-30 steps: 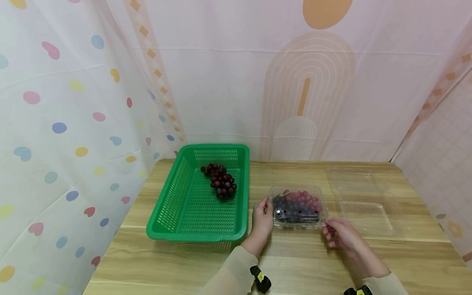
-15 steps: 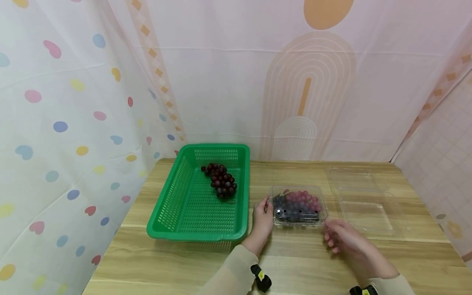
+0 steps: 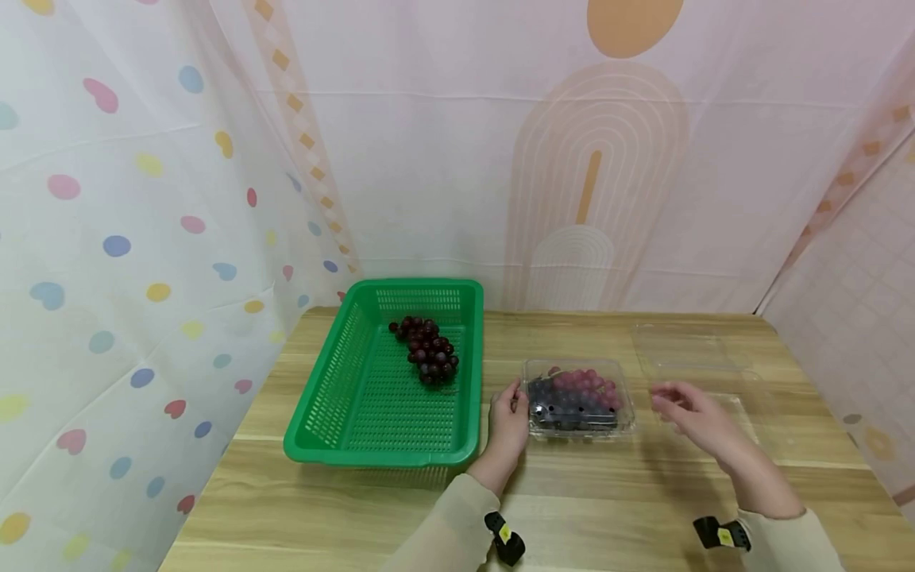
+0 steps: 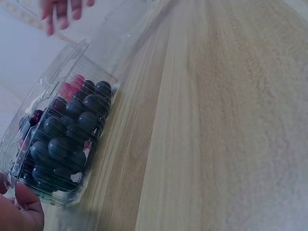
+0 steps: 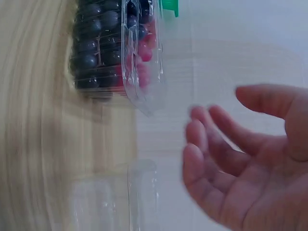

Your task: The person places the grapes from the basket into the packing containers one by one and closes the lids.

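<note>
Just right of the green basket (image 3: 474, 381) on the tabletop (image 3: 572, 500), seems about done with closing the clear box (image 3: 581, 401) of dark and pink grapes (image 3: 586, 384), with the lid (image 3: 565, 416) apparently down, pinching the left end in the left hand (image 3: 507, 425). Off the right end, holds nothing in the right hand (image 3: 696, 417), with loosely bent fingers (image 5: 194, 159) parted from the thumb (image 5: 264, 98) and apparently raised over the left part of another clear container (image 3: 743, 413). Probably calls next for checking the fastening before letting go on the left, then for turning to the dark red bunch (image 3: 432, 353) lying in the basket.
</note>
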`<state>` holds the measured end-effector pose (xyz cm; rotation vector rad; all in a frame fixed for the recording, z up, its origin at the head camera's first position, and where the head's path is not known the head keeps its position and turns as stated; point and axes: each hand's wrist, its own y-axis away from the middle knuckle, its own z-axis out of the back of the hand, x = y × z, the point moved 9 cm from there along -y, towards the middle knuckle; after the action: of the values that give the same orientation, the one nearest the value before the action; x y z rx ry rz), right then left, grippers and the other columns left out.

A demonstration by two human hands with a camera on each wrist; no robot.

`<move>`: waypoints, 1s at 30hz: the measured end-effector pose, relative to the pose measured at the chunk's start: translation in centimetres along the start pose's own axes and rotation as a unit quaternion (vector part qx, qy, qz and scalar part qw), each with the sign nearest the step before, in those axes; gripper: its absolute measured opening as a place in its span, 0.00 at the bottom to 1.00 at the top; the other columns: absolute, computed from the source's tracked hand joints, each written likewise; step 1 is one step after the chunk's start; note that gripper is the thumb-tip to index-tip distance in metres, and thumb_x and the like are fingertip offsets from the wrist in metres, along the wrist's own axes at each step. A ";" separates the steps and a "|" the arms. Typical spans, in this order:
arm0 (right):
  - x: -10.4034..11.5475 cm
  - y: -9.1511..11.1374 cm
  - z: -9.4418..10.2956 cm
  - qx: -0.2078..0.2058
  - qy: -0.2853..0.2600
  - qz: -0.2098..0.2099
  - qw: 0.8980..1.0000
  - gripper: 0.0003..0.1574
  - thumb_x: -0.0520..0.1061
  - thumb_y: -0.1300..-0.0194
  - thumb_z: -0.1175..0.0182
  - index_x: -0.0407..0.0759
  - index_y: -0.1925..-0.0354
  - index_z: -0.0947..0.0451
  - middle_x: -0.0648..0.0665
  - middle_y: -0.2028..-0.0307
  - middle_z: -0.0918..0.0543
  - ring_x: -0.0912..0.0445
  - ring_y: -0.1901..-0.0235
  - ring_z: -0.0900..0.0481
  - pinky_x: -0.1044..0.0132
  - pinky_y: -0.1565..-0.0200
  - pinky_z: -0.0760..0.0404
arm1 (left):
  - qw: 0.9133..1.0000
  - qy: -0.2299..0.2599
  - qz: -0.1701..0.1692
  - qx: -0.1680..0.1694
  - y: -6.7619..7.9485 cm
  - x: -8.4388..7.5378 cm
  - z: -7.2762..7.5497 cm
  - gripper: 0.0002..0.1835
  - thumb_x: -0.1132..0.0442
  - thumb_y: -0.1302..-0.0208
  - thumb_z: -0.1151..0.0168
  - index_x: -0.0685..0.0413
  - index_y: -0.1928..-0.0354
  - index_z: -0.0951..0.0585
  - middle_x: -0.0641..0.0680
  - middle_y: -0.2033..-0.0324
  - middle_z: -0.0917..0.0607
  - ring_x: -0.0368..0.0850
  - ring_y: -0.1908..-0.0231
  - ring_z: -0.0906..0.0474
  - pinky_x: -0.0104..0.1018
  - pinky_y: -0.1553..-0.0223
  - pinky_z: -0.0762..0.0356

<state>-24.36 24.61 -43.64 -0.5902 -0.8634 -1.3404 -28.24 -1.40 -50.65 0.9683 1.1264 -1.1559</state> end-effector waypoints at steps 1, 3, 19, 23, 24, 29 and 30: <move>0.3 -0.3 0.2 -0.016 0.009 0.012 1.000 0.29 0.50 0.26 0.54 0.29 0.39 0.36 0.33 0.51 0.25 0.46 0.55 0.25 0.61 0.62 0.23 | 1.000 -0.001 -0.001 -0.001 0.0 0.0 0.0 0.19 0.69 0.30 0.51 0.68 0.40 0.28 0.58 0.59 0.25 0.41 0.66 0.30 0.27 0.66 0.31; 0.7 -1.1 0.3 -0.040 0.016 0.023 0.999 0.31 0.52 0.26 0.54 0.31 0.36 0.37 0.31 0.46 0.27 0.42 0.50 0.26 0.58 0.57 0.23 | 1.000 -0.001 -0.002 -0.003 0.0 0.0 0.0 0.19 0.69 0.30 0.51 0.68 0.40 0.28 0.58 0.59 0.25 0.42 0.65 0.30 0.27 0.66 0.31; -0.5 -6.2 -2.1 -0.042 -0.028 -0.023 0.998 0.32 0.38 0.26 0.61 0.23 0.31 0.53 0.23 0.35 0.42 0.31 0.36 0.42 0.41 0.37 0.40 | 1.000 -0.001 -0.010 -0.003 0.0 -0.2 0.0 0.19 0.69 0.30 0.51 0.69 0.40 0.28 0.58 0.60 0.25 0.41 0.66 0.30 0.28 0.65 0.31; -0.8 -6.9 -2.4 -0.036 0.005 -0.035 0.999 0.30 0.35 0.28 0.62 0.19 0.33 0.51 0.20 0.39 0.38 0.30 0.37 0.40 0.42 0.38 0.38 | 1.000 0.000 -0.013 -0.001 0.0 -0.2 0.0 0.19 0.69 0.30 0.51 0.69 0.40 0.28 0.58 0.60 0.26 0.41 0.66 0.31 0.28 0.66 0.31; -0.9 -7.0 -2.5 -0.036 0.014 -0.036 0.999 0.30 0.35 0.29 0.62 0.18 0.34 0.50 0.19 0.40 0.37 0.30 0.38 0.40 0.42 0.38 0.38 | 1.000 0.001 -0.009 0.000 0.0 -0.1 0.0 0.19 0.69 0.30 0.51 0.69 0.40 0.28 0.58 0.60 0.26 0.41 0.66 0.31 0.27 0.66 0.31; -1.4 -7.4 -2.8 -0.043 0.027 -0.041 0.998 0.27 0.33 0.30 0.61 0.16 0.38 0.44 0.19 0.42 0.34 0.30 0.40 0.36 0.44 0.40 0.34 | 1.000 0.002 -0.005 0.001 0.1 0.0 0.0 0.19 0.69 0.30 0.51 0.69 0.39 0.28 0.58 0.60 0.26 0.40 0.67 0.31 0.27 0.67 0.32; -1.5 -7.5 -2.9 -0.045 0.024 -0.041 0.998 0.27 0.33 0.31 0.61 0.16 0.38 0.43 0.19 0.42 0.34 0.31 0.41 0.36 0.45 0.40 0.34 | 1.000 0.003 -0.004 0.001 0.1 0.0 0.0 0.19 0.69 0.30 0.51 0.68 0.39 0.29 0.58 0.60 0.26 0.40 0.67 0.32 0.26 0.67 0.32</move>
<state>-31.16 21.97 -47.27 -0.5939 -0.7985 -1.4684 -28.17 -1.35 -50.64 0.9705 1.1359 -1.1611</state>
